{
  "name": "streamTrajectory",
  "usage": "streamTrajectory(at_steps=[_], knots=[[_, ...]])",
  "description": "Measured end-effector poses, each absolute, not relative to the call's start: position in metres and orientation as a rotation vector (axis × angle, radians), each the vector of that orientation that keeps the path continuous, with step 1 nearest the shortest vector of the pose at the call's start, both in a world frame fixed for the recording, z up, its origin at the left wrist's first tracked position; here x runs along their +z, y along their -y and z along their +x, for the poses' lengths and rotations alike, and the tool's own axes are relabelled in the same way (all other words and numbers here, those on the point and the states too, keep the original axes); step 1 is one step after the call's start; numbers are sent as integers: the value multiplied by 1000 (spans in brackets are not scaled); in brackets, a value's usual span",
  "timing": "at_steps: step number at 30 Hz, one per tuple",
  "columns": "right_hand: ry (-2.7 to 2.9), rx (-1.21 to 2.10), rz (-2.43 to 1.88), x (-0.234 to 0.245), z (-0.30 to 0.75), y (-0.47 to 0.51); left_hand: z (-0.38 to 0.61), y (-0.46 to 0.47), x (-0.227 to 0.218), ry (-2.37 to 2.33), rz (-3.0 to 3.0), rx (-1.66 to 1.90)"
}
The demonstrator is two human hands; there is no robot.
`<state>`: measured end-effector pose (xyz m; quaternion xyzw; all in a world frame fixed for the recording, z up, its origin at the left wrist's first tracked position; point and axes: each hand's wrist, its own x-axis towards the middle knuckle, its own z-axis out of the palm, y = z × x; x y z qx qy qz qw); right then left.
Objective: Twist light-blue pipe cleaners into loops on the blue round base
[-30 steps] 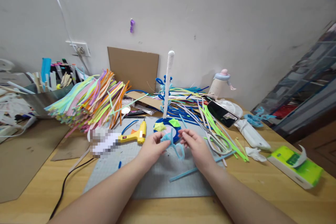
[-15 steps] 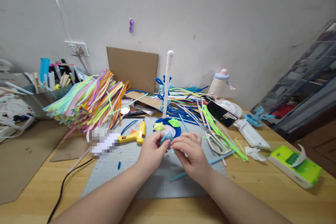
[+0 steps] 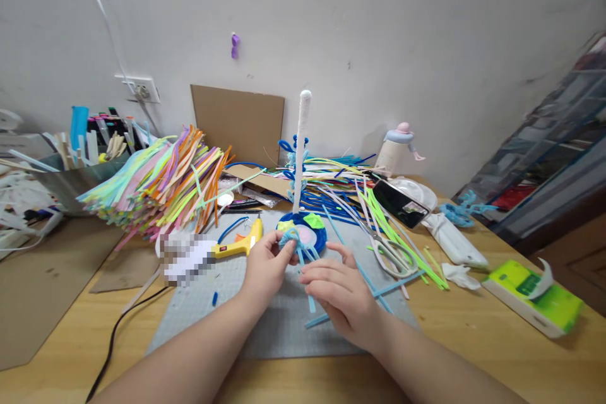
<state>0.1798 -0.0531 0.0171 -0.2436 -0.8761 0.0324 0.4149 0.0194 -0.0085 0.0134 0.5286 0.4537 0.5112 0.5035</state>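
Between the thumb and fingers of my left hand (image 3: 269, 268) is a coiled light-blue pipe cleaner piece (image 3: 288, 237), with loose tails hanging toward the mat. My right hand (image 3: 341, 293) is just right of the tails, fingers apart and slightly curved; no grip on them shows. Behind the hands lies a round dark-blue base (image 3: 320, 240) with a pale pink centre and yellow and green shapes on it. A white wrapped rod (image 3: 302, 151) rises behind, with blue curled pipe cleaners (image 3: 286, 146) around it. Part of the base is hidden by my left hand.
A yellow glue gun (image 3: 241, 245) lies left of my hands on the grey cutting mat (image 3: 199, 328). Scissors (image 3: 392, 255), green pipe cleaners (image 3: 386, 227) and a phone (image 3: 401, 203) are at right. A large pipe cleaner bundle (image 3: 165, 183) sits at left, a tissue pack (image 3: 533, 297) far right.
My left hand has moved slightly left with the coiled piece. My right hand has come away from it, its fingers spreading, and the light-blue tails now show between the hands.
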Motion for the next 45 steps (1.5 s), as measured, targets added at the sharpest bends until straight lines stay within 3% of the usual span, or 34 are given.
streamTrajectory(at_steps=[13, 27, 45], knots=[[2248, 91, -492, 17, 185, 54, 19, 4, 7, -990, 956, 1164], [1826, 369, -733, 6, 180, 44, 11, -3, 15, -762, 505, 1033], [2339, 261, -670, 14, 182, 44, 14, -1, 16, -815, 483, 1039]])
